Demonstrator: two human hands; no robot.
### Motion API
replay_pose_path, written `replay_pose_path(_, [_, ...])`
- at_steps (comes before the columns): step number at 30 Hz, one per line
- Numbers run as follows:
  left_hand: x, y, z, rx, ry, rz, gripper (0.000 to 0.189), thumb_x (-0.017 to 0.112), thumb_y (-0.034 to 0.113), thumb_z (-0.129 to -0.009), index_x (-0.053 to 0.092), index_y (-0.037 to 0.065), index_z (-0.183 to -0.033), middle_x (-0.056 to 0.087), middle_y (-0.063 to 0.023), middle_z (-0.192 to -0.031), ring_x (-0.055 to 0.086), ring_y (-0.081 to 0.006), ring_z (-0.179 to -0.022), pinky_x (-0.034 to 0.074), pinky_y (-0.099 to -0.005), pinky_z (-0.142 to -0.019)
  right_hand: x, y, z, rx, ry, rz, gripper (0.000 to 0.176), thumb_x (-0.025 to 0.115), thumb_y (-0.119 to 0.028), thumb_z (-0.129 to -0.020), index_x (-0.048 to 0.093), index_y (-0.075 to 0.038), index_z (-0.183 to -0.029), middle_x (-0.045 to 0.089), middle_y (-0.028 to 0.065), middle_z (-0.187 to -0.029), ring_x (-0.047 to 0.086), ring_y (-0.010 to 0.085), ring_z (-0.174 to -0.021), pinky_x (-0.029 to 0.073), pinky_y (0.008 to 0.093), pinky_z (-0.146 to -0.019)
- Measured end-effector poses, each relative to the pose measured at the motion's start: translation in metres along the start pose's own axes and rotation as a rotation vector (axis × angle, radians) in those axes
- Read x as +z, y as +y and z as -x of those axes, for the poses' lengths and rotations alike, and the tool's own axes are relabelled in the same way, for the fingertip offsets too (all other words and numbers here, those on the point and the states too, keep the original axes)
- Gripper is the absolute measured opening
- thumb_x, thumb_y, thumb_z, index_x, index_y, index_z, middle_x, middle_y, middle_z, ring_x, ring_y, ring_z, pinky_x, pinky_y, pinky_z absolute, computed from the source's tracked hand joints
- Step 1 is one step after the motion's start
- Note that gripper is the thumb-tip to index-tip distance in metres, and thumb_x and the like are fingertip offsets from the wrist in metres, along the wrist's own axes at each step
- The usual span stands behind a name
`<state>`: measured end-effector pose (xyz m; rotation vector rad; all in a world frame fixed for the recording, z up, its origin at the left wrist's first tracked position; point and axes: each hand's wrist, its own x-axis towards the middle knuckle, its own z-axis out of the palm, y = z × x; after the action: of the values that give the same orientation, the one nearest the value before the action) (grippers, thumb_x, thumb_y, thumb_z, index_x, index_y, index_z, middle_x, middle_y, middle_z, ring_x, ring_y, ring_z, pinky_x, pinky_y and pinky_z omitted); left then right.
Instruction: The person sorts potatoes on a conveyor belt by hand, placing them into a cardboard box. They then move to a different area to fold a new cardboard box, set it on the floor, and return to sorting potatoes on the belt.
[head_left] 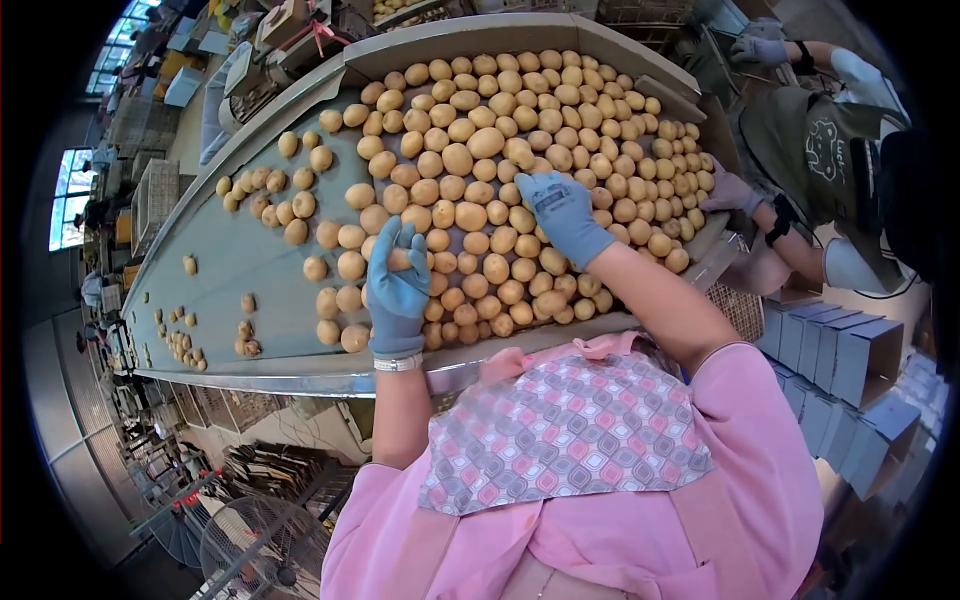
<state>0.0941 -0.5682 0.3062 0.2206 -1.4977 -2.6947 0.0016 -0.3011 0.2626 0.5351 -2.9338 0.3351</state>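
Many yellow potatoes [486, 142] cover the right part of a wide green conveyor belt [260, 325]. My left hand [400, 305], in a blue glove, is over the near middle of the pile with its fingers pointing up the frame. Its thumb and fingers close around a single potato [399, 260]. Farther right, my right hand [566, 214], also gloved in blue, rests back-up on the pile. Its fingers curl down among the potatoes, and the palm side is hidden, so what it grips cannot be made out.
A metal rim [290, 382] runs along the belt's near side. At the right end stands a co-worker in a dark apron [815, 150], one gloved hand [730, 190] at the potatoes. Cardboard boxes [835, 350] stand at the right; a fan [255, 550] is at lower left.
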Motion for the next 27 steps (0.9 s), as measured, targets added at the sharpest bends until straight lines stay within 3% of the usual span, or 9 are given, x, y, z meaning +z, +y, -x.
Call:
replay_pose_path(2, [0.004, -0.004, 0.001, 0.121, -0.01, -0.364, 0.039, 0.049, 0.002, -0.107, 0.048, -0.004, -0.145, 0.059, -0.0177, -0.139, 0.059, -0.0229, -0.129, 0.058, -0.0335, -0.103, -0.015, -0.022, -0.02, 0.136, -0.261, 0.115, 0.006, 0.07, -0.01, -0.088, 0.074, -0.014, -0.091, 0.071, 0.0026, -0.086, 0.07, 0.0198, -0.083, 0.055, 0.0368, -0.06])
replay_pose_path(3, [0.004, -0.006, 0.0, 0.158, -0.012, -0.492, 0.04, 0.051, 0.0, -0.106, 0.048, -0.005, -0.145, 0.059, -0.0179, -0.138, 0.059, -0.0219, -0.128, 0.058, -0.0327, -0.103, -0.007, -0.024, -0.028, 0.122, -0.41, 0.087, 0.008, 0.075, -0.011, -0.085, 0.079, -0.016, -0.09, 0.075, 0.0031, -0.096, 0.072, 0.0196, -0.089, 0.055, 0.038, -0.063])
replay_pose_path(7, [0.016, -0.003, 0.003, 0.331, 0.033, -0.927, 0.045, 0.064, -0.004, -0.098, 0.051, -0.006, -0.141, 0.065, -0.0169, -0.131, 0.064, -0.0214, -0.123, 0.058, -0.0305, -0.1, -0.037, -0.053, -0.055, -0.079, -0.69, 0.368, 0.014, 0.079, -0.014, -0.084, 0.081, -0.017, -0.097, 0.076, 0.0027, -0.097, 0.072, 0.0186, -0.089, 0.055, 0.0333, -0.064])
replay_pose_path(10, [0.016, 0.001, 0.004, 0.369, 0.063, -0.97, 0.045, 0.068, -0.002, -0.096, 0.053, -0.006, -0.139, 0.068, -0.0163, -0.126, 0.067, -0.0215, -0.12, 0.059, -0.0294, -0.097, 0.029, -0.038, -0.061, 0.174, -0.58, 0.336, 0.011, 0.084, -0.013, -0.08, 0.077, -0.013, -0.089, 0.072, 0.0028, -0.09, 0.069, 0.0172, -0.077, 0.053, 0.0358, -0.053])
replay_pose_path(13, [0.013, 0.003, 0.009, 0.351, 0.067, -0.957, 0.044, 0.067, -0.002, -0.097, 0.053, -0.006, -0.139, 0.068, -0.0163, -0.127, 0.067, -0.0211, -0.119, 0.058, -0.0294, -0.098, 0.011, -0.031, -0.047, 0.22, -0.351, 0.242, 0.011, 0.074, -0.017, -0.09, 0.078, -0.015, -0.099, 0.075, 0.005, -0.105, 0.071, 0.0198, -0.099, 0.057, 0.0337, -0.071])
replay_pose_path(17, [0.004, 0.007, 0.011, 0.271, 0.078, -0.768, 0.045, 0.066, -0.004, -0.097, 0.052, -0.006, -0.14, 0.062, -0.0162, -0.134, 0.065, -0.0213, -0.122, 0.057, -0.0299, -0.101, -0.015, 0.007, -0.029, -0.043, -0.239, -0.047, 0.011, 0.068, -0.017, -0.091, 0.075, -0.016, -0.099, 0.072, 0.0061, -0.104, 0.071, 0.0238, -0.097, 0.059, 0.0376, -0.073])
replay_pose_path(21, [0.009, 0.005, 0.008, 0.279, 0.053, -0.726, 0.047, 0.064, -0.008, -0.097, 0.05, -0.006, -0.141, 0.056, -0.0144, -0.137, 0.062, -0.022, -0.125, 0.057, -0.0308, -0.103, -0.105, 0.024, -0.066, -0.331, -0.445, 0.068, 0.013, 0.066, -0.019, -0.09, 0.07, -0.017, -0.102, 0.07, 0.0077, -0.101, 0.072, 0.027, -0.092, 0.06, 0.0416, -0.074])
replay_pose_path(25, [0.014, 0.006, 0.01, 0.39, 0.019, -0.885, 0.05, 0.063, -0.01, -0.096, 0.049, -0.005, -0.144, 0.057, -0.0134, -0.138, 0.061, -0.0221, -0.126, 0.056, -0.0303, -0.104, -0.109, 0.066, -0.163, -0.335, 0.695, -0.093, 0.031, 0.063, -0.03, -0.098, 0.063, -0.017, -0.126, 0.071, 0.0101, -0.115, 0.071, 0.0298, -0.101, 0.061, 0.0431, -0.077])
replay_pose_path(27, [0.016, 0.011, 0.009, 0.401, 0.031, -0.912, 0.05, 0.064, -0.01, -0.096, 0.05, -0.005, -0.144, 0.057, -0.0132, -0.14, 0.061, -0.022, -0.127, 0.056, -0.0307, -0.105, -0.085, 0.065, -0.171, -0.171, 0.124, 0.037, 0.026, 0.063, -0.024, -0.095, 0.065, -0.014, -0.119, 0.07, 0.0108, -0.119, 0.071, 0.0288, -0.104, 0.06, 0.046, -0.081])
